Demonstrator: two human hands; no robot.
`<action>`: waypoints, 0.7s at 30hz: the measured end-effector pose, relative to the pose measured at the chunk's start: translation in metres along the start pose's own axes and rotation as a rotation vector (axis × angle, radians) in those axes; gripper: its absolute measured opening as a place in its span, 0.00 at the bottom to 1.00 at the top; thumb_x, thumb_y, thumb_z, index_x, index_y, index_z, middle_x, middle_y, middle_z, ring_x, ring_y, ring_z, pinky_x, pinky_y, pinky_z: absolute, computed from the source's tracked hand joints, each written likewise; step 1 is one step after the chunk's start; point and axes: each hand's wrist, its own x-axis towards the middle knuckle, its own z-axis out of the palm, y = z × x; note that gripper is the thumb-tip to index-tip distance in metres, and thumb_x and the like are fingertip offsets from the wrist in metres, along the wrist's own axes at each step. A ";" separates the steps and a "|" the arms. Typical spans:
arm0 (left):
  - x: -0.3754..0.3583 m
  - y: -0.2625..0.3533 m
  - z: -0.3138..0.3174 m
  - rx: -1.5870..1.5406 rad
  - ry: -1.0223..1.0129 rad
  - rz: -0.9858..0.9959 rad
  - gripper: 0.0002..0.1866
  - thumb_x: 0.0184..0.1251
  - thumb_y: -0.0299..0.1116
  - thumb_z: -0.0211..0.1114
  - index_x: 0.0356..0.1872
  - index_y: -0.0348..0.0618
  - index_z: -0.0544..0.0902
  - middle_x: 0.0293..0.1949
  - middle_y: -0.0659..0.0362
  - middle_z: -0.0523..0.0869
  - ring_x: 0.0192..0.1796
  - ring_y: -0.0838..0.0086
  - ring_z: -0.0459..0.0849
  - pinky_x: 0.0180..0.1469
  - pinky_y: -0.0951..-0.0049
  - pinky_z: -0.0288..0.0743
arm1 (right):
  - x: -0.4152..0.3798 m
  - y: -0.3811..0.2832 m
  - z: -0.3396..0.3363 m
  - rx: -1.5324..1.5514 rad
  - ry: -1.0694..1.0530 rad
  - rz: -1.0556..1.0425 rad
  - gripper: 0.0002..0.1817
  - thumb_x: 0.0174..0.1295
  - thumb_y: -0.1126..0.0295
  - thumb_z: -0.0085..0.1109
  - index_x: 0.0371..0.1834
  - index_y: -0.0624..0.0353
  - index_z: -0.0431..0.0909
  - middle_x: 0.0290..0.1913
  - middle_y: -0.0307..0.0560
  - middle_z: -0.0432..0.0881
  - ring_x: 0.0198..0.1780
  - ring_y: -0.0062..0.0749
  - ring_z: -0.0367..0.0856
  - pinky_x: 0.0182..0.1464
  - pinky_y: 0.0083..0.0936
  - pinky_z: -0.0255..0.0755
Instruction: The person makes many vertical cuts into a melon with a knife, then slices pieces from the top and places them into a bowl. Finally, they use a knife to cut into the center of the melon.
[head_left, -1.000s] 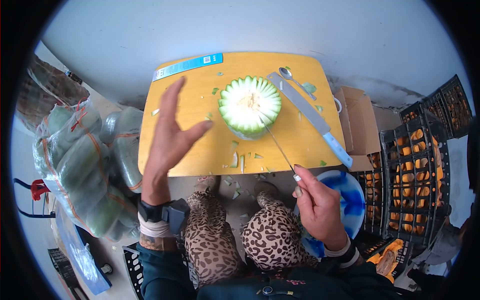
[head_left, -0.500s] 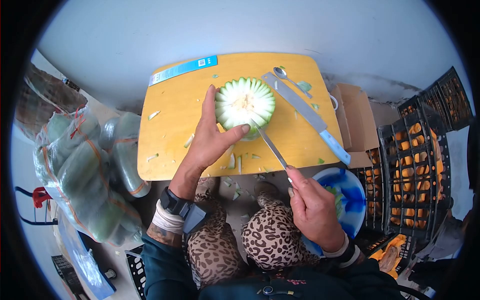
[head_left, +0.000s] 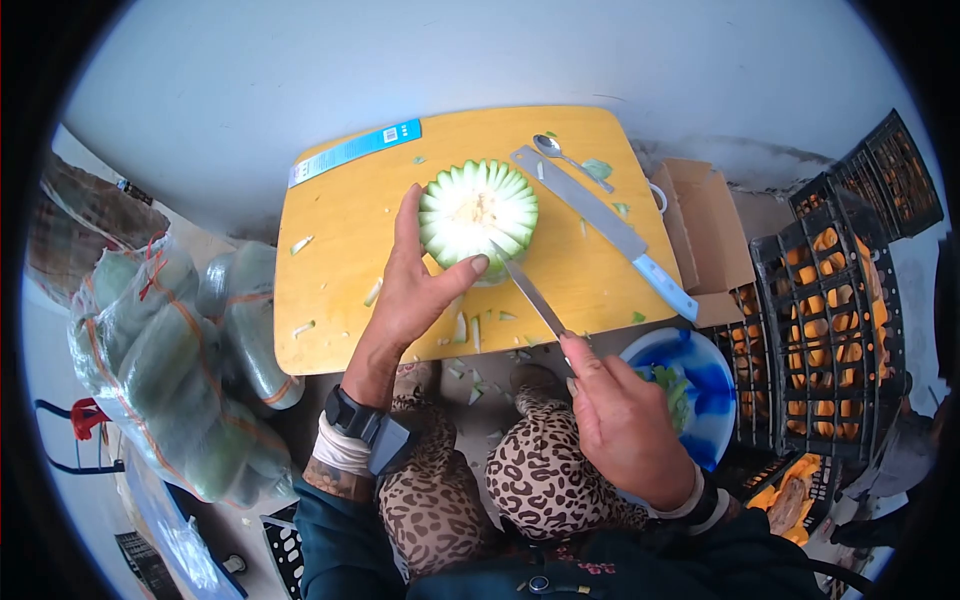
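Note:
A carved winter melon (head_left: 479, 207) stands on the yellow table, its pale cut face up and its green rim notched into petals. My left hand (head_left: 421, 291) steadies it, fingers along the left side and thumb at the near edge. In my right hand (head_left: 622, 420) is a narrow knife (head_left: 536, 297), its tip at the near part of the white flesh. Right of the melon lies a wide-bladed knife (head_left: 607, 222) with a light blue handle. A spoon (head_left: 571, 160) rests beyond that blade.
Rind slivers are scattered over the yellow table (head_left: 340, 270) and floor. A blue-and-white basin (head_left: 712, 400) sits near my right knee. Cardboard box (head_left: 697, 225) and black crates (head_left: 830, 335) of orange pieces stand right; wrapped melons (head_left: 165, 350) lie left. A blue sleeve (head_left: 355, 152) lies at the back.
The whole view has shifted slightly, so the table and melon appear a little further left. Both hands keep their holds, and the knife tip is still at the flesh.

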 end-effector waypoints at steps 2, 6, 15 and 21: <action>0.000 0.001 0.000 -0.006 -0.002 0.003 0.57 0.56 0.38 0.75 0.77 0.30 0.44 0.72 0.40 0.62 0.75 0.56 0.62 0.74 0.62 0.59 | 0.001 0.000 0.002 0.002 0.000 0.007 0.27 0.62 0.76 0.62 0.67 0.60 0.73 0.29 0.50 0.75 0.25 0.49 0.79 0.28 0.39 0.76; 0.000 -0.003 -0.001 -0.005 -0.005 0.002 0.57 0.55 0.39 0.74 0.77 0.31 0.44 0.72 0.40 0.62 0.75 0.56 0.62 0.74 0.62 0.59 | 0.007 0.001 -0.003 0.032 -0.008 0.008 0.24 0.63 0.74 0.61 0.64 0.61 0.74 0.30 0.53 0.78 0.28 0.51 0.82 0.30 0.41 0.77; 0.000 -0.003 0.001 0.028 0.012 0.001 0.58 0.53 0.42 0.75 0.77 0.31 0.46 0.72 0.40 0.62 0.75 0.57 0.62 0.74 0.62 0.59 | 0.029 0.013 0.003 0.084 -0.025 0.006 0.22 0.66 0.74 0.58 0.64 0.66 0.73 0.32 0.58 0.80 0.33 0.57 0.82 0.35 0.46 0.77; 0.002 -0.002 0.000 0.027 0.006 0.002 0.58 0.52 0.44 0.75 0.77 0.31 0.46 0.72 0.40 0.62 0.75 0.57 0.62 0.74 0.62 0.59 | 0.026 0.017 0.008 0.115 0.007 -0.017 0.23 0.66 0.74 0.57 0.64 0.66 0.72 0.31 0.58 0.80 0.32 0.57 0.82 0.35 0.47 0.76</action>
